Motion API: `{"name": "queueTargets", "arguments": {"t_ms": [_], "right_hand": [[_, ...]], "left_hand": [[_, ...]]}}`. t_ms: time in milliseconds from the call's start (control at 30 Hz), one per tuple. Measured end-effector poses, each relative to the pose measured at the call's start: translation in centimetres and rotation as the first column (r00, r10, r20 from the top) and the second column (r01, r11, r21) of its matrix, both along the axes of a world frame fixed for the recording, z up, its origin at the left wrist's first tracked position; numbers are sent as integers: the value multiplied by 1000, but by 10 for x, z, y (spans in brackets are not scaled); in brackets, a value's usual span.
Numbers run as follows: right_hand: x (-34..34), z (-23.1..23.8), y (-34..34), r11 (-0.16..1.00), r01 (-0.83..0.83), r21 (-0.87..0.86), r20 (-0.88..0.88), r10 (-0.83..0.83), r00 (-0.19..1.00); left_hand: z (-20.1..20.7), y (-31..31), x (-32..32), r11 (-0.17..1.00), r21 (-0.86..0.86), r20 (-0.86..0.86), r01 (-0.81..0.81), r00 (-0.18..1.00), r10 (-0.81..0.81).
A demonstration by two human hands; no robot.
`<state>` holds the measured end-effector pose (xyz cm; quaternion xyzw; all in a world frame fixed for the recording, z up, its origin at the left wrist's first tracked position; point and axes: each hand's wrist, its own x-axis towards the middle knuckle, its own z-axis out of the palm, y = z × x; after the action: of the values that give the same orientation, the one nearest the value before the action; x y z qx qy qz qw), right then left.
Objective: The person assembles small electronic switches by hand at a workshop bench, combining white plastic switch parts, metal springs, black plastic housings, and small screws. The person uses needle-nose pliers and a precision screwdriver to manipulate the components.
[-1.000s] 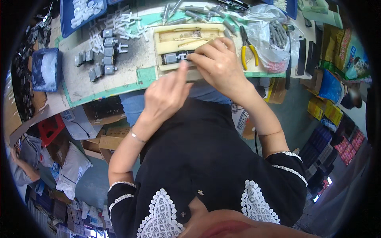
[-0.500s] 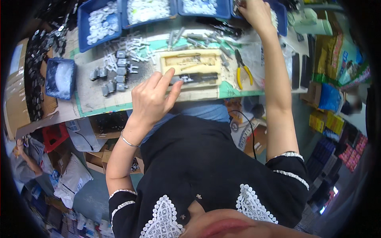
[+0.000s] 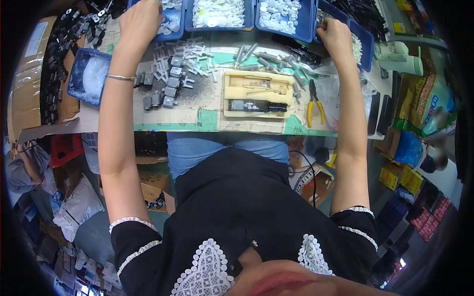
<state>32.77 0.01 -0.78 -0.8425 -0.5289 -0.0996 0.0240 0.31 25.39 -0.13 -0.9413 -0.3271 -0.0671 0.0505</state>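
Fingers of the left hand (image 3: 139,23) curl at a blue bin (image 3: 170,37) of white pieces (image 3: 169,28), and those of the right hand (image 3: 338,39) bend over a second bin (image 3: 340,14); I cannot tell whether either pinches anything. Below and between both sets of fingers, a black-and-grey assembly (image 3: 256,106) lies in a cream fixture (image 3: 237,94).

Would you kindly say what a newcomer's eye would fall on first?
Probably the cream rectangular tray near the front edge of the pale worktable, with a grey-black assembly in its front slot. To its right lie yellow-handled metal pliers. Beyond, the left hand and right hand are at blue plastic bins, several holding small white parts.
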Motion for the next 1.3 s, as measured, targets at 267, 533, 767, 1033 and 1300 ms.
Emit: {"name": "queueTargets", "arguments": {"t_ms": [267, 533, 767, 1033, 1300], "right_hand": [[7, -5, -6, 985, -14, 175, -119, 35, 992], [-7, 16, -16, 965, 53, 256, -169, -10, 985], [15, 4, -30, 874, 110, 474, -243, 10, 970], [-129, 39, -28, 633, 277, 723, -689, 628, 361], [-200, 32, -41, 560, 59, 827, -510, 702, 497]], "left_hand": [[-15, 10, -2, 998, 19, -18, 61, 998, -61], [-2, 10, -2, 997, -37, -123, 73, 989, -77], [-5, 10, 9, 997, -76, 109, 15, 994, -6], [6, -67, 1, 829, -464, 743, 313, 647, 171], [4, -193, 2, -447, -417, 281, 791, 580, 765]]}}
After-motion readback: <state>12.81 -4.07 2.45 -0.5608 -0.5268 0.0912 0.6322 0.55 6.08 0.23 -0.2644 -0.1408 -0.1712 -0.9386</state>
